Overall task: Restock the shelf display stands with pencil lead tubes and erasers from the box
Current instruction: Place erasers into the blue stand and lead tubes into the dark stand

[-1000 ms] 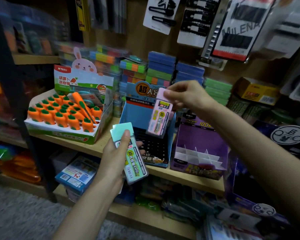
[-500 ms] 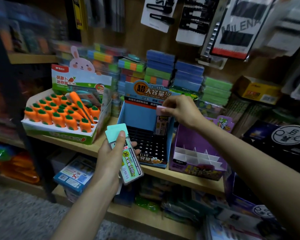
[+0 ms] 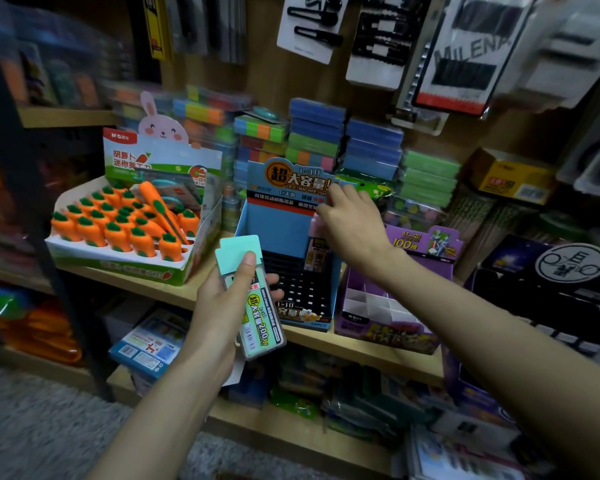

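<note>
Holding green tube [image 3: 261, 328] in left grip [image 3: 217, 313], right grip [image 3: 354, 230] spread over slotted pink tube [image 3: 317, 252].

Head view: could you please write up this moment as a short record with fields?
left hand: grips green lead tubes, mint caps up
right hand: fingers extended, over pink lead tube
pink lead tube: upright in blue stand, right rear corner
purple stand: right of blue stand, white dividers showing
carrot display: left of blue stand, same shelf
</note>
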The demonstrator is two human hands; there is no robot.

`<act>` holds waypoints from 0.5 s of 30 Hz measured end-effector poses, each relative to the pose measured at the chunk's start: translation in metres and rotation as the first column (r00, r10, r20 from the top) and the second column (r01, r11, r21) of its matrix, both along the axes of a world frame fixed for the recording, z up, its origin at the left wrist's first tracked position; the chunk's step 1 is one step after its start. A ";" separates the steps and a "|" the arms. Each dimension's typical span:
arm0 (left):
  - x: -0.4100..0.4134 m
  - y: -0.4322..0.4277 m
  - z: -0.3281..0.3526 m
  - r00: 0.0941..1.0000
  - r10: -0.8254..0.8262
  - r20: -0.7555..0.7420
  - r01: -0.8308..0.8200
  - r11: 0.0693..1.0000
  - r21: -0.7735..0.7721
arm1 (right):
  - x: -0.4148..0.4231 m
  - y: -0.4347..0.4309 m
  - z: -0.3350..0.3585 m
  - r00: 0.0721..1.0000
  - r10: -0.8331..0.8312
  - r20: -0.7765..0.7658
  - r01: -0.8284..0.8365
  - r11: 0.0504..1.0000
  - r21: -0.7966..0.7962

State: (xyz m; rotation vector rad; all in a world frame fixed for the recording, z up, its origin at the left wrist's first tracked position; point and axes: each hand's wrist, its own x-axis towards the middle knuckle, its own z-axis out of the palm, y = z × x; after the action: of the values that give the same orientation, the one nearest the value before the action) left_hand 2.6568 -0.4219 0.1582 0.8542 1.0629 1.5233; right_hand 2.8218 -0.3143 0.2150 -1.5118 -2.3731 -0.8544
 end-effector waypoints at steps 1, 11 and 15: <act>-0.002 -0.001 0.001 1.000 0.006 -0.005 -0.006 1.000 0.008 | -0.002 -0.008 -0.004 0.998 0.052 -0.036 -0.052 0.999 0.016; -0.033 -0.012 0.007 0.996 0.079 -0.045 -0.077 0.996 0.033 | -0.039 -0.060 -0.099 0.933 -0.163 -0.322 -0.025 0.860 -0.509; -0.037 -0.016 0.008 0.995 0.077 -0.057 -0.075 0.997 0.029 | -0.051 -0.063 -0.106 0.919 -0.152 -0.363 -0.037 0.885 -0.463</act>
State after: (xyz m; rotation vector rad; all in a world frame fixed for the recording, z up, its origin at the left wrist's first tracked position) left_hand 2.6198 -0.4376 0.1658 0.8902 1.1302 1.5877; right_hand 2.7708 -0.3774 0.1094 -1.7245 -2.3203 0.0423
